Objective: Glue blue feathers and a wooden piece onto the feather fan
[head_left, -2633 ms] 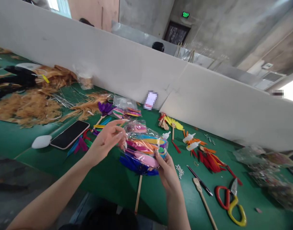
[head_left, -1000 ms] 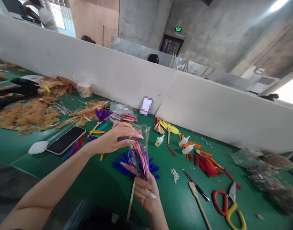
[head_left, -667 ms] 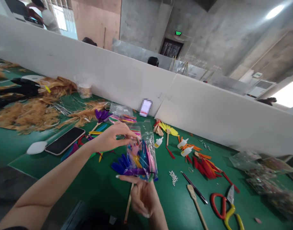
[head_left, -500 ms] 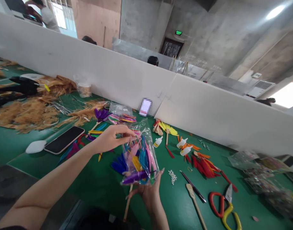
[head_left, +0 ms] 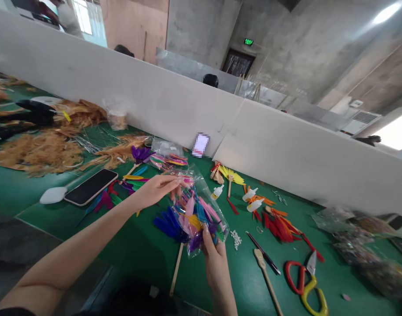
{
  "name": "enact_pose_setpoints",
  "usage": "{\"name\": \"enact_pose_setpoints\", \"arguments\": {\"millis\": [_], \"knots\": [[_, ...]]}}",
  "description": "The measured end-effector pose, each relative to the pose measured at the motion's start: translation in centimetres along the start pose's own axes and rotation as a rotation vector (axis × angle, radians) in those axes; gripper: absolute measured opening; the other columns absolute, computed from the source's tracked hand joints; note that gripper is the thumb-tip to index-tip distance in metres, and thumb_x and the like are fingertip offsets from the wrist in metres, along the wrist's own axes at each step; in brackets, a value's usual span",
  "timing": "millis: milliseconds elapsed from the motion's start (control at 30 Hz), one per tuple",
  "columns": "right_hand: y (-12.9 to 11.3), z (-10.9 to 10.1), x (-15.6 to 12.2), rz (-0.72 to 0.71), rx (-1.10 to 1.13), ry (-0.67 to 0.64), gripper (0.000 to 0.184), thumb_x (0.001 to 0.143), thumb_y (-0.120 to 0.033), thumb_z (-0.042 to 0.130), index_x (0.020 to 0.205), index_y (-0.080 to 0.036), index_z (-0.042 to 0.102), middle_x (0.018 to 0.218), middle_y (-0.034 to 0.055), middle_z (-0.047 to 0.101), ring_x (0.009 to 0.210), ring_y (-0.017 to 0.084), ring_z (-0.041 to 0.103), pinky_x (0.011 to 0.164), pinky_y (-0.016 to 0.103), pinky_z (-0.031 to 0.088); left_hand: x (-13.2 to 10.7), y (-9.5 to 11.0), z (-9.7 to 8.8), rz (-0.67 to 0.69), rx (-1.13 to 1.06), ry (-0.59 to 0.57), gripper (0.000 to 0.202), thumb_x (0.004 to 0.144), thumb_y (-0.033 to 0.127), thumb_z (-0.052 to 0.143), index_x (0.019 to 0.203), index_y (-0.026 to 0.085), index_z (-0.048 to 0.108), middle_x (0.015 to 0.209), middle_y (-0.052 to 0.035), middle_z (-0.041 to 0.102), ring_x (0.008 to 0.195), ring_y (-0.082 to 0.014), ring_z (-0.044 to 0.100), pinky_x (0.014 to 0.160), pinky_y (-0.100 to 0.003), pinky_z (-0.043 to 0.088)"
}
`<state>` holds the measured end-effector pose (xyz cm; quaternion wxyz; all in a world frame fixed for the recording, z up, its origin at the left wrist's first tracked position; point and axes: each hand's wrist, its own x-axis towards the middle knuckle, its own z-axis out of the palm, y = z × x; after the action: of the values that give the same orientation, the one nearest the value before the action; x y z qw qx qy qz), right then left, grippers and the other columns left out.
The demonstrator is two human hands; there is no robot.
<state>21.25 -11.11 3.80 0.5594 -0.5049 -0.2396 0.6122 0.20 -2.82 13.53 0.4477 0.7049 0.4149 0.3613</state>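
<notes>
A clear plastic bag of coloured feathers (head_left: pixel 201 210) is held above the green table (head_left: pixel 148 250). My right hand (head_left: pixel 214 254) grips its lower end from below, fingers closed on the plastic. My left hand (head_left: pixel 156 189) pinches the bag's upper left edge with its fingertips. Under the bag lies a fan of blue feathers on a wooden stick (head_left: pixel 169 224).
A phone (head_left: pixel 90 186) and a white oval object (head_left: pixel 52 195) lie at left, near heaps of tan feathers (head_left: pixel 36 149). Small glue bottles (head_left: pixel 253 199), red feathers (head_left: pixel 282 221), a wooden stick (head_left: pixel 268 281) and red-and-yellow scissors (head_left: pixel 306 285) lie at right. A white partition (head_left: pixel 187 105) backs the table.
The bag was turned and shaken between both hands, then tilted. My right hand moved from flat under the bag to gripping its lower end.
</notes>
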Motion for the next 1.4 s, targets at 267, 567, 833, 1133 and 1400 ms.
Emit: {"name": "enact_pose_setpoints", "arguments": {"millis": [267,567,833,1133,1400], "knots": [[-0.3,0.3,-0.7,-0.094,-0.159,0.133,0.053,0.065,-0.055,0.073,0.105,-0.020,0.068,0.109,0.0036,0.069,0.113,0.026,0.056,0.095,0.034,0.045,0.0,0.3,-0.6,-0.172,-0.105,-0.110,0.030,0.084,0.034,0.057,0.109,0.017,0.064,0.064,-0.0005,0.068,0.058,-0.0141,0.065,0.073,-0.030,0.051],[-0.7,1.0,-1.0,-0.182,-0.269,0.040,0.048,0.072,-0.057,0.065,0.096,-0.016,0.072,0.097,0.0059,0.072,0.099,0.024,0.063,0.080,0.029,0.050,-0.2,0.3,0.6,-0.082,0.058,-0.044,0.037,0.081,0.026,0.057,0.117,0.018,0.057,0.077,-0.0012,0.071,0.056,-0.0125,0.063,0.061,-0.025,0.051],[0.7,1.5,-1.0,-0.082,-0.012,0.036,0.044,0.074,-0.051,0.066,0.103,-0.019,0.066,0.097,0.0056,0.072,0.093,0.022,0.067,0.080,0.032,0.054,-0.1,1.0,0.9,0.234,0.399,0.462,0.023,0.086,0.029,0.055,0.107,0.022,0.064,0.081,-0.0008,0.071,0.080,-0.0155,0.067,0.077,-0.027,0.050],[1.8,0.9,-1.2,-0.053,0.071,0.006,0.050,0.071,-0.053,0.068,0.110,-0.023,0.063,0.108,0.0072,0.069,0.105,0.026,0.063,0.077,0.037,0.057,0.6,1.7,-0.2,0.196,0.257,0.569,0.021,0.084,0.031,0.061,0.103,0.023,0.065,0.079,0.0002,0.072,0.069,-0.0130,0.068,0.068,-0.023,0.054],[3.1,0.8,-1.0,-0.107,0.065,-0.093,0.049,0.072,-0.043,0.072,0.115,-0.022,0.059,0.109,0.0075,0.069,0.103,0.028,0.064,0.088,0.044,0.052,1.4,1.4,-2.2,0.327,0.206,0.919,0.021,0.080,0.032,0.067,0.096,0.019,0.064,0.076,0.0008,0.067,0.063,-0.0108,0.065,0.060,-0.022,0.053]]}}
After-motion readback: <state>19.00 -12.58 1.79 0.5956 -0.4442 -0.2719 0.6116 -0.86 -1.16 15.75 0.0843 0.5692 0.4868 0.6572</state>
